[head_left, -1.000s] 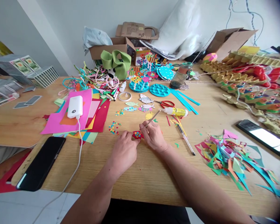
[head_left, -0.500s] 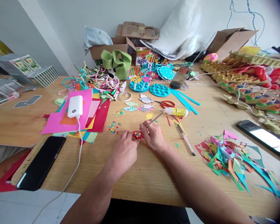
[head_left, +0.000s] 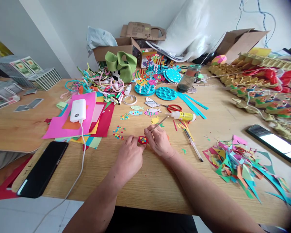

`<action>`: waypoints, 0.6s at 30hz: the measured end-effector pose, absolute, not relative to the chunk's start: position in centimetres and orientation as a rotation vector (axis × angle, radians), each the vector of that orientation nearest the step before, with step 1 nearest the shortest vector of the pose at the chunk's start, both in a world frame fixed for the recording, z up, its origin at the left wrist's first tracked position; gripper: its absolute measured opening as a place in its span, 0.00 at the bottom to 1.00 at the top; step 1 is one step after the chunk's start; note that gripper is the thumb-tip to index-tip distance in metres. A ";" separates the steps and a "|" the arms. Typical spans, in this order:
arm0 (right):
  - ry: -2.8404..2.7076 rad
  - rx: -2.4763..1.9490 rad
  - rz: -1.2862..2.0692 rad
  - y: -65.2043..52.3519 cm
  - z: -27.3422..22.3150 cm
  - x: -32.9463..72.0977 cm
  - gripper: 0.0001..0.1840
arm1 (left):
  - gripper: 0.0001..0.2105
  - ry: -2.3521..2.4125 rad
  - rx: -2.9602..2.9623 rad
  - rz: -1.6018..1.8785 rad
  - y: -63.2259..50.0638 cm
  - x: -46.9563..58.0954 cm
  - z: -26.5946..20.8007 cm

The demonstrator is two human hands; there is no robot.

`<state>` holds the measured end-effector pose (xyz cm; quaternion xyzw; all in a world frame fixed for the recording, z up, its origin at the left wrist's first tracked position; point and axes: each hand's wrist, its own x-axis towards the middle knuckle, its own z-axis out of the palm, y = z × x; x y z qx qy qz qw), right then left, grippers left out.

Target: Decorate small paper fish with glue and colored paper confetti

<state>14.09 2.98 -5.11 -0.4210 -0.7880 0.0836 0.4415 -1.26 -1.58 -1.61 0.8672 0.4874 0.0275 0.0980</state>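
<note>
A small red paper cutout (head_left: pixel 143 139) dotted with yellow and blue circles lies on the table between my hands. My left hand (head_left: pixel 131 153) has its closed fingers on the cutout's left end. In my right hand (head_left: pixel 160 142) a thin brownish stick (head_left: pixel 162 121) is gripped like a pen, its lower tip at the dots. The right fingers hide the cutout's right part. Loose coloured paper dots (head_left: pixel 118 132) lie left of it. Beyond are several paper fish (head_left: pixel 135 113), a yellow paper piece (head_left: pixel 155 120) and a glue bottle (head_left: pixel 183 116) on its side.
Red-handled scissors (head_left: pixel 174 108) and a pen (head_left: pixel 193 145) lie to the right, near a heap of paper scraps (head_left: pixel 240 165). Phones (head_left: pixel 43 169) rest at both sides. A white power bank (head_left: pixel 78 110) trails a cable over the left edge. A glass jar (head_left: pixel 188 79) stands behind.
The stick's upper end has shifted slightly left and its angle has changed a little in my right hand. My left hand stays in place on the red cutout.
</note>
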 end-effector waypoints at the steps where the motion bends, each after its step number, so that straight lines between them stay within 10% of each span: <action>1: -1.948 -1.051 0.200 3.0 -5.1 14.1 0.16 | 0.15 1.445 2.568 0.080 -1.6 -1.3 -1.6; 18: -1.902 -1.082 0.130 3.3 -5.7 14.3 0.17 | 0.14 1.458 2.561 0.073 -1.6 -1.1 -1.6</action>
